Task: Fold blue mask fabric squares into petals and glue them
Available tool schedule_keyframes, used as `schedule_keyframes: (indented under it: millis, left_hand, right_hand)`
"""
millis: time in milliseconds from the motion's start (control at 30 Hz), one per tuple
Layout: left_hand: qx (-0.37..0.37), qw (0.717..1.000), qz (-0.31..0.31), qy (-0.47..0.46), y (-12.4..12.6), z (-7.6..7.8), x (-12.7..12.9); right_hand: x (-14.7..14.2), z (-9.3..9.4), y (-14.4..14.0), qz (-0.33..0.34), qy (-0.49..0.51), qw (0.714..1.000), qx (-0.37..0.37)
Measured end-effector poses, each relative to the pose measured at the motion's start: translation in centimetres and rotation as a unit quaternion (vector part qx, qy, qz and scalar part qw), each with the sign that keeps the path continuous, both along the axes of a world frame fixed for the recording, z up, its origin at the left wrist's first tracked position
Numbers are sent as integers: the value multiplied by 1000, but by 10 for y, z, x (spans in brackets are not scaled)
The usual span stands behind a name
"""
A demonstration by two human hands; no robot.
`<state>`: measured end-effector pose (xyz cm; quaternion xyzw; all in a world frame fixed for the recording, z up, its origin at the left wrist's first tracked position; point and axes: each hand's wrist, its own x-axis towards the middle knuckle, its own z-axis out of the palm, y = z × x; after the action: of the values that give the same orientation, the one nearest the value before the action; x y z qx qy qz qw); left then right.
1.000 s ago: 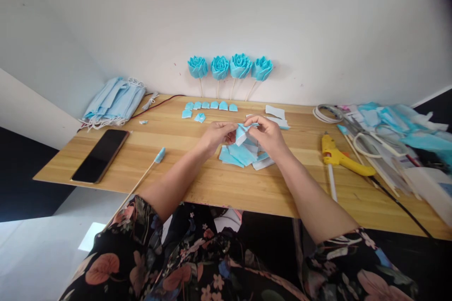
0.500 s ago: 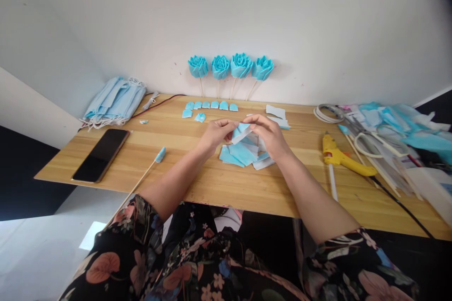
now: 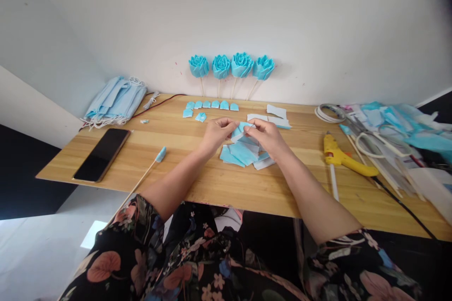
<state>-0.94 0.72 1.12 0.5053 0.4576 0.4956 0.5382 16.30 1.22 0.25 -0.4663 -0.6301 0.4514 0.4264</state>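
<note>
Right hand (image 3: 270, 137) has pulled its fingers in and down since half a second ago, when they were arched higher over the work, and the blue-and-white scrap (image 3: 241, 130) now shows less of its white edge. Left hand (image 3: 216, 135) has barely budged. Both are pinched tight on the scrap, left thumb and finger on its left end, right ones on its right edge, so it's held between them just above a loose pile of cut pieces (image 3: 242, 154).

Just beyond the grip and a bit right are some white strips (image 3: 277, 111). Farther out and to the left, there's a row of little folded petals (image 3: 215, 104) on the wooden table (image 3: 212, 183), and past those, four blue flowers (image 3: 242, 65) on sticks stand side by side by the wall (image 3: 212, 9).

Left of the grip and nearer the body, a blue-tipped stick (image 3: 160, 154) hangs over the table edge. Farther left you've got a phone (image 3: 102, 154), with a stack of masks (image 3: 113, 99) beyond it. Well off to the right of the grip lies a yellow glue gun (image 3: 335, 153).
</note>
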Motion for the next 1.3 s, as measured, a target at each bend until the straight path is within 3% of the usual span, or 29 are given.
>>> schedule_keyframes:
  millis: [600,900,1033,1300]
  left_hand:
    - [24,999,23,-13,-3,1,2]
    - [17,999,5,-28,-3,-1,2]
    - [17,999,-33,-6,-3,-2,2]
    - [16,998,-63,12,-1,-5,-1]
  right_hand:
    - [-4,2,-4,45,4,999,-15]
    - [-6,5,-3,-38,10,999,24]
    - [-4,8,-3,-62,25,997,38]
    - [-3,4,-3,-35,4,998,55]
